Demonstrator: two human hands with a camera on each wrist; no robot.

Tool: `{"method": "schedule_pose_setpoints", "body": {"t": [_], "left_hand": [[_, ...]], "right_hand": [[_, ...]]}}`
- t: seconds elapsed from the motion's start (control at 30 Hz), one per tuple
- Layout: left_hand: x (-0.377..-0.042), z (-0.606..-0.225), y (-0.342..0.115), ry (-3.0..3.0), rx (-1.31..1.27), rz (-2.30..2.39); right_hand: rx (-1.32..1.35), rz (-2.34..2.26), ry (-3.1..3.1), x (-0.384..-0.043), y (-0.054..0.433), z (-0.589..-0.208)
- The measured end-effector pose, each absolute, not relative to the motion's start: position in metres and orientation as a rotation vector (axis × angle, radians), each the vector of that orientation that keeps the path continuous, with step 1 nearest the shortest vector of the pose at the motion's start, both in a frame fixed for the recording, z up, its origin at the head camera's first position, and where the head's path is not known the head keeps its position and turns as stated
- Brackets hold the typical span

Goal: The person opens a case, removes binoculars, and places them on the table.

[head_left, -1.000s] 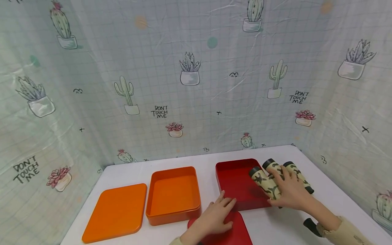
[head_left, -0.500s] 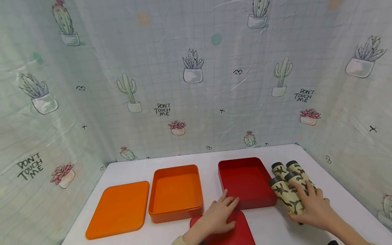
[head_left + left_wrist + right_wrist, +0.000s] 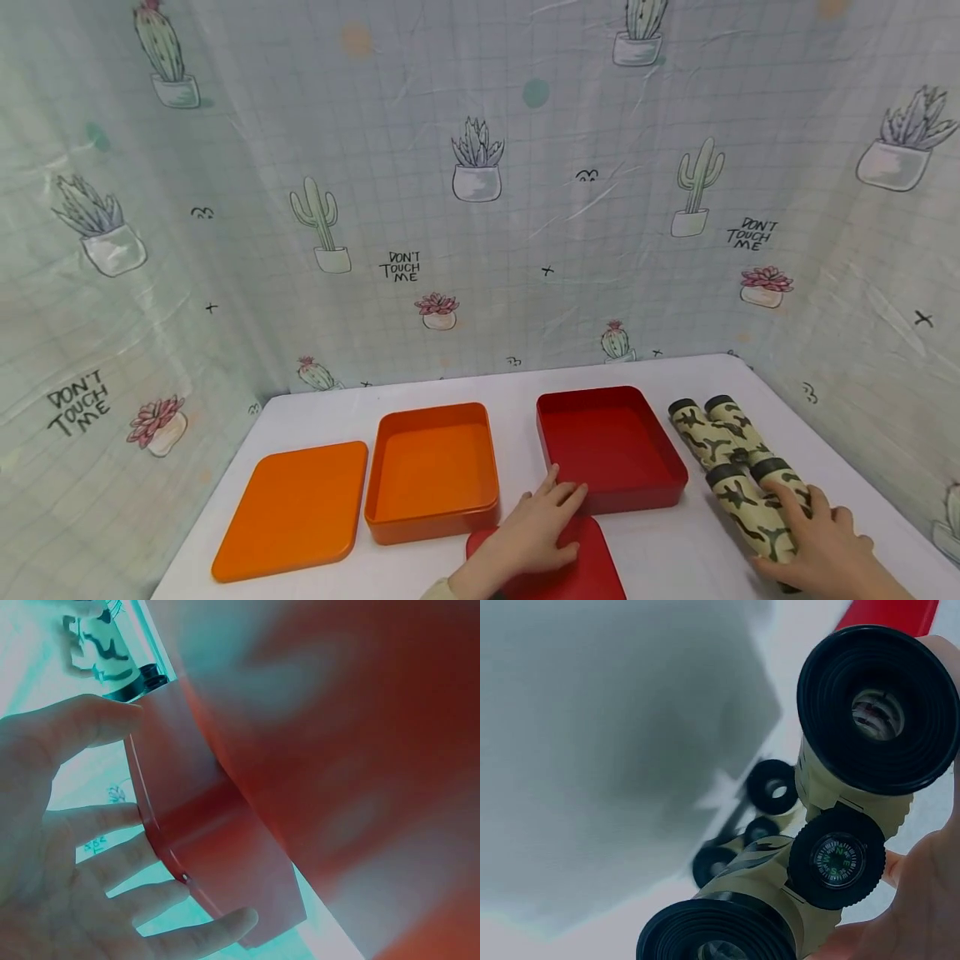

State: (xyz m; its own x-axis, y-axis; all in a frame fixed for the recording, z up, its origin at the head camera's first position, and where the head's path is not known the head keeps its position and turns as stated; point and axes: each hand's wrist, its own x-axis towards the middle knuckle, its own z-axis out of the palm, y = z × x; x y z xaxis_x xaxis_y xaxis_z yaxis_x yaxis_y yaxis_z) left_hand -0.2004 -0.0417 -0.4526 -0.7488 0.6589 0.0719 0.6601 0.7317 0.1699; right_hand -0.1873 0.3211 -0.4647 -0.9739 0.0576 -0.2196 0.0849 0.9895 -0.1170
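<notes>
My right hand [image 3: 828, 546] grips camouflage binoculars [image 3: 753, 521] at the right of the table. Its thumb lies along the near barrel and its fingers reach over the other. In the right wrist view the black eyecups and a small compass [image 3: 836, 860] between the barrels show. Just beyond lies a second pair of camouflage binoculars [image 3: 697, 435]. My left hand [image 3: 532, 533] is spread above a red lid [image 3: 592, 562], fingertips right at the front wall of an open red box [image 3: 637, 500]. Nothing lies inside that box.
Left of the red box stands an open orange box [image 3: 431, 531], bare inside. A flat orange lid [image 3: 292, 512] lies beside it at the far left. A curtain [image 3: 360, 167] printed with cacti hangs behind the white table [image 3: 465, 390] and along both sides.
My right hand has carried the binoculars from the red box's right edge rightward and toward me. The second pair now shows more fully. My left hand stays by the red box.
</notes>
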Motion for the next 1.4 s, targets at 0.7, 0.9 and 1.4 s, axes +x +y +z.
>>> {"method": "schedule_pose_setpoints", "body": {"t": [0.7, 0.9, 1.4], "left_hand": [[-0.2, -0.453, -0.041, -2.937, -1.109, -0.315], [-0.199, -0.454, -0.042, -2.938, -1.107, -0.319], [-0.199, -0.454, -0.039, -2.954, -1.109, -0.355]], "right_hand": [[0.14, -0.141, 2.819, -0.184, 0.338, -0.471], [0.109, -0.13, 2.805, -0.184, 0.342, -0.477], [0.107, -0.185, 2.751, -0.187, 0.347, -0.483]]}}
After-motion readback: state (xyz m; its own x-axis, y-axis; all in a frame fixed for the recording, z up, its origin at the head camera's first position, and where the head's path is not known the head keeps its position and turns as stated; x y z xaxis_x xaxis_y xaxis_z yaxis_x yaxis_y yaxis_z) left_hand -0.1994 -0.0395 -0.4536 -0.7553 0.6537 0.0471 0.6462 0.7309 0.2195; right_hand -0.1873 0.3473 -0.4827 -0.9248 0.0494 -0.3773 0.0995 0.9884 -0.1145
